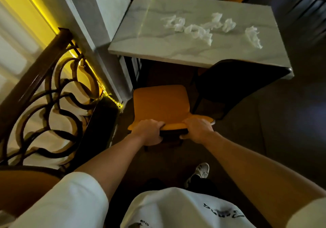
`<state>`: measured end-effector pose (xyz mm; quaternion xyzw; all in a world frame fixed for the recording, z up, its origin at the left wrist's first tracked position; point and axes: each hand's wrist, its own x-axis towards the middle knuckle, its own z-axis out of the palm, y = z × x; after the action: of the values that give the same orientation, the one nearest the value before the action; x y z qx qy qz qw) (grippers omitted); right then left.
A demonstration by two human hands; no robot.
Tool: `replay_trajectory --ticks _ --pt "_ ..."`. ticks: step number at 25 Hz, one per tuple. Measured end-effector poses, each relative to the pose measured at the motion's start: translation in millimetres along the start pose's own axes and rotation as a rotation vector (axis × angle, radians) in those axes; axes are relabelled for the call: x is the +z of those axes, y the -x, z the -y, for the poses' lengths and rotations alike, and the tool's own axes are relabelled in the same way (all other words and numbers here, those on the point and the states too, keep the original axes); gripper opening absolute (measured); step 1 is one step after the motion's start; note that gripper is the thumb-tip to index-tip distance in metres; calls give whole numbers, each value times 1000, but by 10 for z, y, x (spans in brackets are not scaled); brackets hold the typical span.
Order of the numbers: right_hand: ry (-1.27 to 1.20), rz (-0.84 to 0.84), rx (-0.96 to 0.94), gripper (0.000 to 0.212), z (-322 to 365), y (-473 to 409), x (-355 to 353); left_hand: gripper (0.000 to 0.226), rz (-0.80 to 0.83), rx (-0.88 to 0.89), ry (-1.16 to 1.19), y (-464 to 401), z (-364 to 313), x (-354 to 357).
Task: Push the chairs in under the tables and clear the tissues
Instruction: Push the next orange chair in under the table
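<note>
An orange chair (160,102) stands in front of the marble table (141,39), its seat just short of the table's near edge. My left hand (149,130) and my right hand (198,129) both grip the top of its backrest, fingers curled over the rim. Several crumpled white tissues (199,32) lie scattered across the tabletop, one apart at the right (253,36). A second chair with a dark back (234,85) stands to the right, tucked partly under the table.
A dark wooden railing with curled ironwork (45,90) runs along the left, lit by a yellow light strip. A pale pillar (98,25) stands beside the table's left edge. My white shoe (200,172) is on the dark floor behind the chair.
</note>
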<state>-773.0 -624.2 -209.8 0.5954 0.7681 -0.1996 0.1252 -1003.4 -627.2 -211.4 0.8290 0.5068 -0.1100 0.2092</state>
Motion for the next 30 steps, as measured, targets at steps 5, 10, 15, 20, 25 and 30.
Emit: replay_trajectory --ticks 5,10,15,20,25,30 --pt "21 -4 0 47 304 49 79 50 -14 55 -37 143 288 -23" --pt "176 136 -149 51 411 -104 -187 51 -40 104 -52 151 532 -87" --pt "74 160 -223 47 477 -318 -174 60 -57 119 -73 79 778 -145" --pt "-34 159 -211 40 500 -672 -248 56 -54 120 -40 -167 1062 -279" --pt "-62 162 -214 35 467 -957 -319 53 -89 136 -31 -420 1227 -424" --pt "-86 128 -200 32 422 -1204 -420 50 -87 123 -11 -666 1360 -543"
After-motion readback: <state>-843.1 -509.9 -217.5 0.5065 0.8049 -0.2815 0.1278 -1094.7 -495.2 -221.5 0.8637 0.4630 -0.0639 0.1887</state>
